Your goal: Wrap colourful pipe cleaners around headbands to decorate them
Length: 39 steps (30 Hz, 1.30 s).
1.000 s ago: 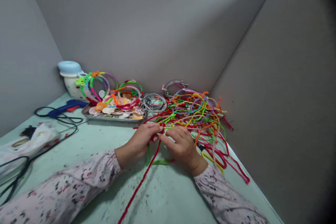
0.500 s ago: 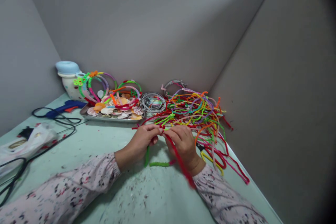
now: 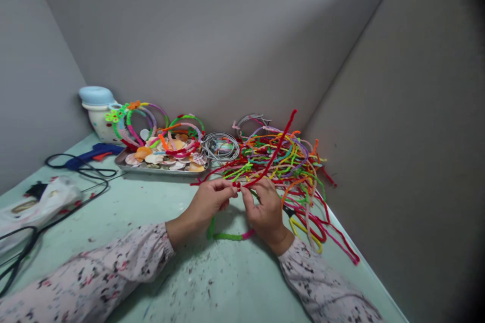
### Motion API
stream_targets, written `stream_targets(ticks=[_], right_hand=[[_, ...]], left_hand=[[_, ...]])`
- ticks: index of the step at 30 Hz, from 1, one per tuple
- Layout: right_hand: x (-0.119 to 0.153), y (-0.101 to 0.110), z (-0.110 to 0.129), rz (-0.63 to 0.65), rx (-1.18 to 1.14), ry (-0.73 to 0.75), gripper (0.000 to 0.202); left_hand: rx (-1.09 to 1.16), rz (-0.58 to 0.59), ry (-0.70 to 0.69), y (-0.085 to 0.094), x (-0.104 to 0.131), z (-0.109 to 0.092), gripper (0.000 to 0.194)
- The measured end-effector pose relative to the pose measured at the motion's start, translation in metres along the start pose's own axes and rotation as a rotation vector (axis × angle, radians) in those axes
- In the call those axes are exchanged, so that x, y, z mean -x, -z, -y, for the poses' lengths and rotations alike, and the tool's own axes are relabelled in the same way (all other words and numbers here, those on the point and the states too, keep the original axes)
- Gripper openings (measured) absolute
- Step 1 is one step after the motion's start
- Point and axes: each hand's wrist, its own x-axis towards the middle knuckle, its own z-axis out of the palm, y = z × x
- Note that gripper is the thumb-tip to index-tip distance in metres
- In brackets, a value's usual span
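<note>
The left hand (image 3: 210, 202) is pinching a red wrap (image 3: 236, 185), and the right hand (image 3: 267, 209) is pinching the red stem (image 3: 282, 138) just beside it. The stem is pointing up toward the far right, its long axis slanting before the pile (image 3: 299, 154), while the green band (image 3: 229, 236) is curving below, between the hands.

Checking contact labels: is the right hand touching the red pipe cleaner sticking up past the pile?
Touching. The head view shows the right hand pinching the red pipe cleaner low down between its fingers, the free end above the pile.
</note>
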Motion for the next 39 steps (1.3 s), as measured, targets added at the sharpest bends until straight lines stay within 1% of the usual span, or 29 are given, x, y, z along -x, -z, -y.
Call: stream_targets(ticks=[6, 10, 12, 16, 19, 23, 26, 29, 31, 33, 37, 39], right_hand=[[-0.007, 0.003, 0.008, 0.081, -0.268, -0.34, 0.017], [-0.017, 0.008, 0.01, 0.195, -0.506, -0.555, 0.023], [-0.021, 0.012, 0.011, 0.243, -0.619, -0.653, 0.023], [-0.026, 0.016, 0.013, 0.26, -0.765, -0.76, 0.018], [-0.027, 0.018, 0.015, 0.269, -0.856, -0.835, 0.018], [-0.028, 0.019, 0.018, 0.287, -0.948, -0.902, 0.019], [-0.03, 0.022, 0.018, 0.312, -0.989, -0.941, 0.021], [-0.034, 0.028, 0.015, 0.377, -1.006, -0.922, 0.023], [-0.038, 0.034, 0.011, 0.406, -0.929, -0.865, 0.025], [-0.042, 0.042, 0.007, 0.356, -0.755, -0.73, 0.024], [-0.049, 0.054, 0.0, 0.161, -0.537, -0.411, 0.013], [-0.05, 0.058, -0.001, 0.137, -0.443, -0.224, 0.011]], left_hand=[[-0.026, -0.005, -0.032, 0.001, 0.0, 0.001, 0.016], [-0.028, 0.001, -0.054, 0.002, 0.0, -0.001, 0.017], [-0.013, 0.009, -0.061, 0.001, 0.001, -0.003, 0.017], [0.008, 0.037, -0.085, 0.0, 0.003, -0.007, 0.02], [0.009, 0.028, -0.101, -0.001, 0.004, -0.008, 0.021], [-0.014, 0.008, -0.104, -0.002, 0.004, -0.008, 0.019], [-0.011, 0.013, -0.089, -0.002, 0.004, -0.01, 0.019], [0.017, 0.044, -0.073, -0.003, 0.004, -0.015, 0.019], [0.04, 0.069, -0.057, -0.003, 0.005, -0.019, 0.018], [0.06, 0.096, -0.037, -0.004, 0.007, -0.024, 0.017], [0.095, 0.13, -0.007, -0.006, 0.009, -0.033, 0.016], [0.119, 0.141, 0.011, -0.008, 0.011, -0.036, 0.016]])
